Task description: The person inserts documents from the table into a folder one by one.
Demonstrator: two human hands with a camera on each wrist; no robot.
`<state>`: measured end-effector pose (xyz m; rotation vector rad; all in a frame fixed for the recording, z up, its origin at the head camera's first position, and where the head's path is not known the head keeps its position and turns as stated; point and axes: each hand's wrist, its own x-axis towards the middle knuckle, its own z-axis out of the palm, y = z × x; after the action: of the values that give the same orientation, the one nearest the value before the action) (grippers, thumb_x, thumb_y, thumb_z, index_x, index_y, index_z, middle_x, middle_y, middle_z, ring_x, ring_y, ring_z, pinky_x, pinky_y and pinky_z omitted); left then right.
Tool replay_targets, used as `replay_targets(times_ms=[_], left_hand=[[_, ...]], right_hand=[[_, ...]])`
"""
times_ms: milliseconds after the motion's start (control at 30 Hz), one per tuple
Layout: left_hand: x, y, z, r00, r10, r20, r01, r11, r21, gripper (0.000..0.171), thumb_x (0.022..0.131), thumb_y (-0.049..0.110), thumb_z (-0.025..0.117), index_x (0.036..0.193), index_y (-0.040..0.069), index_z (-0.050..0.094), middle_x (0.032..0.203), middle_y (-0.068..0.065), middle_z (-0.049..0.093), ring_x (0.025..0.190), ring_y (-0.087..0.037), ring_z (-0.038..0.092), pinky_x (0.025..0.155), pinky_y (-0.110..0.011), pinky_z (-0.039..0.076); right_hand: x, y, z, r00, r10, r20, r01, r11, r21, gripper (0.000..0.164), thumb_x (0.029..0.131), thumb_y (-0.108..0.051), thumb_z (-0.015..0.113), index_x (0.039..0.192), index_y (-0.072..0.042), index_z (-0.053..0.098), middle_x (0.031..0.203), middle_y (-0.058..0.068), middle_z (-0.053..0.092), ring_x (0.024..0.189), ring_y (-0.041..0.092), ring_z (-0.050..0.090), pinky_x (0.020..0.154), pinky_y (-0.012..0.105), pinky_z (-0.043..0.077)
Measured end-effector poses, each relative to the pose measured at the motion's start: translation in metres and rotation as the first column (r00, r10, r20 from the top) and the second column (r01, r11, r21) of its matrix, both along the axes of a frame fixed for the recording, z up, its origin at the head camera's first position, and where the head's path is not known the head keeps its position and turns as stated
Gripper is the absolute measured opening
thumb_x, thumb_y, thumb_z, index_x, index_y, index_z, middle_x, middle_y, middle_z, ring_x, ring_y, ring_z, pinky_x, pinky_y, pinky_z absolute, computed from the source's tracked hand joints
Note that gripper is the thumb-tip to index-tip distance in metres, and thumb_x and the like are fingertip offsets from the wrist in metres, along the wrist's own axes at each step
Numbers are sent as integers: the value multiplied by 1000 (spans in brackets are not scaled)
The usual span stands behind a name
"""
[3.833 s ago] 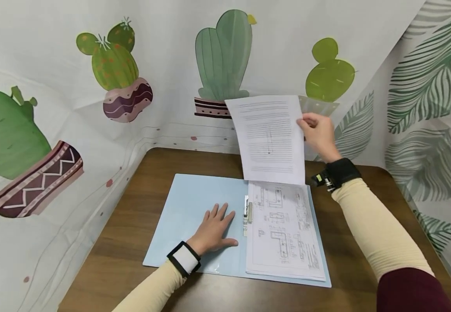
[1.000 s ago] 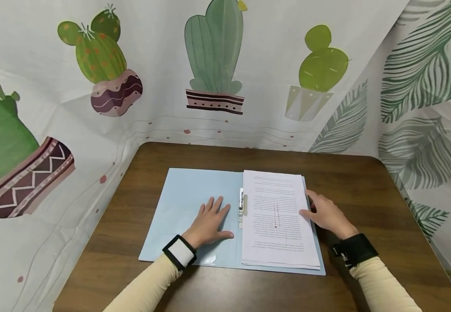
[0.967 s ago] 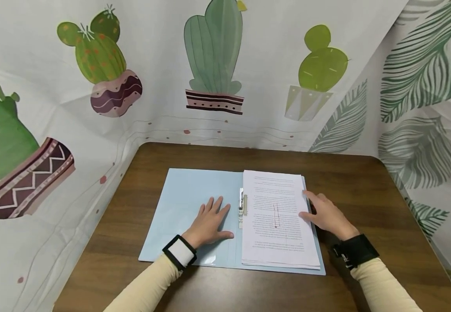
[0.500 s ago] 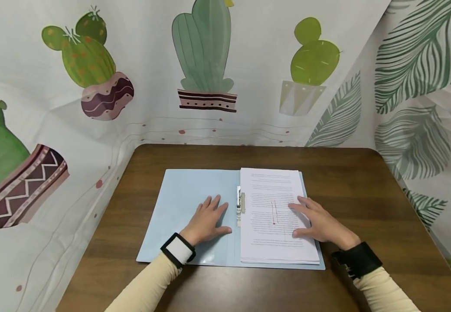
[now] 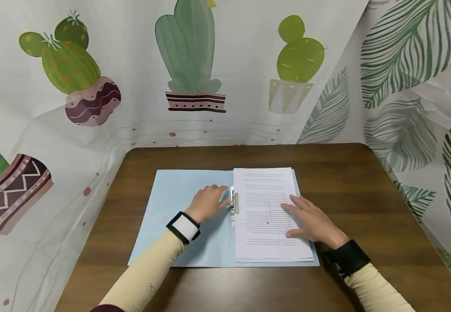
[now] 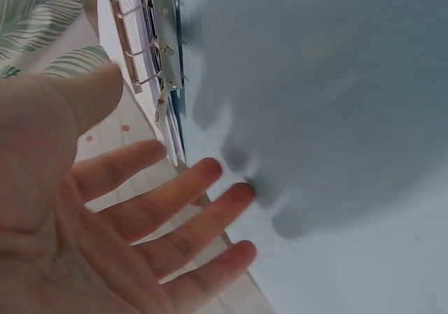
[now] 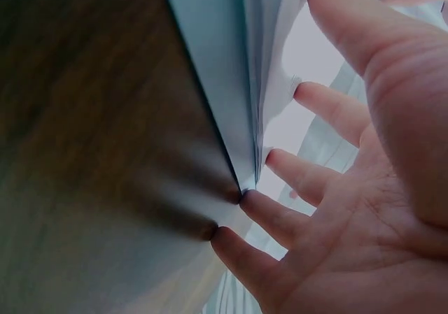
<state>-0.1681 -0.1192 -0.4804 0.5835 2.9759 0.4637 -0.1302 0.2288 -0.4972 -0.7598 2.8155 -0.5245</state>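
Observation:
A light blue folder [image 5: 178, 247] lies spread flat on the brown table. On its right side is a stack of printed paper [image 5: 262, 249], the top sheet bearing thin red lines. A metal ring fastener [image 5: 234, 207] runs along the stack's left edge; in the left wrist view its rings [image 6: 145, 45] pass through the sheets. My left hand [image 5: 207, 203] hovers over the left cover, fingertips close to the fastener, fingers extended and holding nothing. Spread fingers of my right hand [image 5: 312, 220] rest on the stack's right edge, the outer fingertips [image 7: 218, 234] reaching the table.
The wooden table [image 5: 327, 164] extends around the folder on all sides. Behind it hangs a white cloth [image 5: 241, 65] printed with cacti and leaves. Each wrist wears a black strap, the left one with a white patch [image 5: 185, 227].
Earlier the right hand held a raised sheet, which now lies on the stack. It then spread onto the papers. The left hand has lifted from the cover and moved up toward the fastener.

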Motion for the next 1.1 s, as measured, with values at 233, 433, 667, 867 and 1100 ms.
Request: replay_targets(times_ms=[233, 433, 667, 867, 1100], left_hand=[[-32, 14, -7, 997, 74, 2, -74, 994, 74, 31, 100, 23, 71, 121, 1, 73, 101, -11, 74, 76, -18, 64, 66, -34, 53], [-43, 17, -12, 994, 103, 25, -106, 986, 131, 14, 98, 17, 72, 102, 5, 78, 93, -5, 74, 69, -12, 62, 62, -30, 50], [-38, 15, -8, 997, 74, -20, -66, 961, 269, 7, 97, 13, 73, 90, 12, 75, 84, 1, 70, 71, -12, 61, 62, -29, 49], [-14, 7, 4, 996, 21, -82, 10, 933, 360, 9, 94, 7, 75, 86, 11, 75, 83, 3, 71, 74, -11, 63, 68, -29, 52], [20, 2, -3, 990, -37, -133, 86, 921, 380, 7, 91, 8, 79, 87, 13, 75, 88, 3, 72, 82, -15, 66, 73, -31, 53]], right_hand=[[-1, -3, -3, 1000, 3, -8, -3, 1000, -17, 86, 76, -42, 90, 148, -10, 55, 159, 28, 36, 144, 55, 32, 106, 72, 33], [-1, -2, -6, 1000, -9, 3, 9, 1000, -20, 86, 76, -43, 89, 149, -12, 55, 161, 26, 35, 146, 54, 30, 107, 72, 32], [-1, 3, -2, 1000, -26, 4, 26, 999, -19, 86, 76, -43, 89, 149, -11, 55, 160, 27, 35, 145, 55, 29, 107, 73, 31], [-2, 4, -1, 1000, -24, 2, 24, 1000, -5, 87, 76, -43, 89, 149, -11, 55, 160, 27, 35, 145, 55, 30, 108, 73, 31], [-3, 3, -1, 999, -30, 32, 31, 999, -16, 86, 77, -42, 89, 151, -13, 53, 161, 26, 34, 146, 55, 28, 108, 73, 30]])
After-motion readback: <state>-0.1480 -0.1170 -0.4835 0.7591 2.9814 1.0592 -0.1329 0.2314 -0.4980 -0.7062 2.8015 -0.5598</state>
